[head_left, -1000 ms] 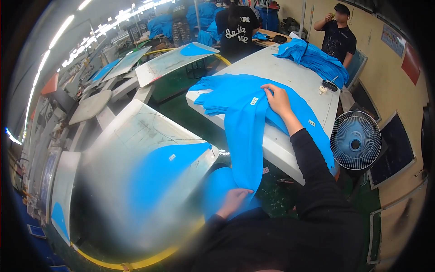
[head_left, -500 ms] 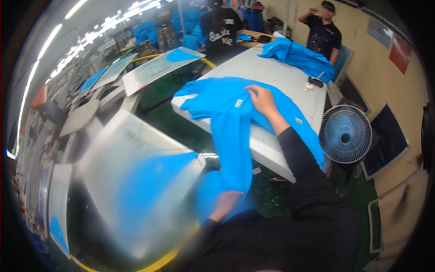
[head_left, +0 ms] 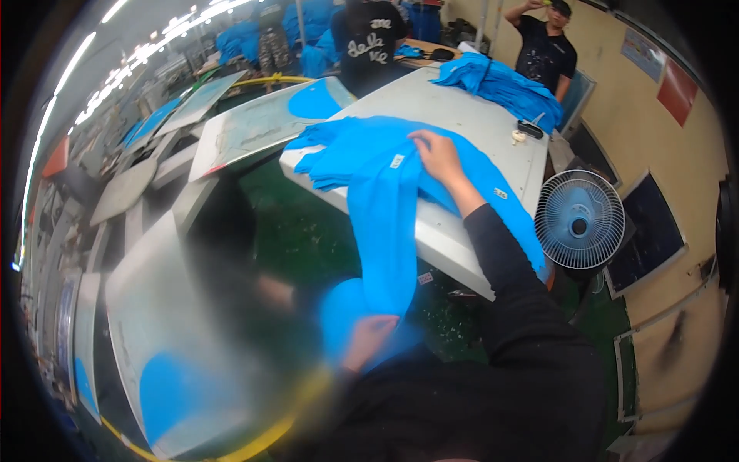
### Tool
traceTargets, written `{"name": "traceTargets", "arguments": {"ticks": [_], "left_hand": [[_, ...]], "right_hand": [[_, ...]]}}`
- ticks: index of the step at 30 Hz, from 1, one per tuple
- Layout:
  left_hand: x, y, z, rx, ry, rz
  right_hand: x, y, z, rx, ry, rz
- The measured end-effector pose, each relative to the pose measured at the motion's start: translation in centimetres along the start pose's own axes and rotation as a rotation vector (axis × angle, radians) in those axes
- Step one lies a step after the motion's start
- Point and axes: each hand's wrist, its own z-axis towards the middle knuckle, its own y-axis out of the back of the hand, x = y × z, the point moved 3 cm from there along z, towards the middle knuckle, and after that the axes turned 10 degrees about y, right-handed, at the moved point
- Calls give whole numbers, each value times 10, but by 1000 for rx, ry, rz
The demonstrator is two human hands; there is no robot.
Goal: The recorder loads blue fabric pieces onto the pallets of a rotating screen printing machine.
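A blue fabric piece (head_left: 382,231) hangs over the near edge of the white table, with a small white label near its top. My right hand (head_left: 439,159) pinches its upper part against the blue fabric stack (head_left: 469,158). Lower down, my left hand (head_left: 369,339), slightly blurred, closes on the hanging end. Below the stack's top, a rounded blue area (head_left: 339,308) beside my left hand is too smeared to make out. The stack fans across the table and droops past its right front edge.
A blurred hand (head_left: 275,292), apart from mine, shows left of the cloth. Pale printing boards (head_left: 262,127) with blue pieces stand at left, over a yellow curved rail (head_left: 265,439). A fan (head_left: 579,222) stands at right. More blue cloth (head_left: 500,88) and a person (head_left: 545,50) are beyond.
The near board with its blue piece has shifted left, and a blurred hand has appeared beside it. Both my hands keep their hold; the whole view has shifted slightly.
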Motion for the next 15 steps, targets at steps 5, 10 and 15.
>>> {"name": "traceTargets", "arguments": {"ticks": [5,10,15], "left_hand": [[-10,2,-6,45,89,71],[-6,1,-2,28,-10,124],[14,6,5,38,-107,64]], "right_hand": [[6,-3,0,61,-70,6],[0,1,-2,51,-77,3],[7,-6,-2,47,-49,-32]]}}
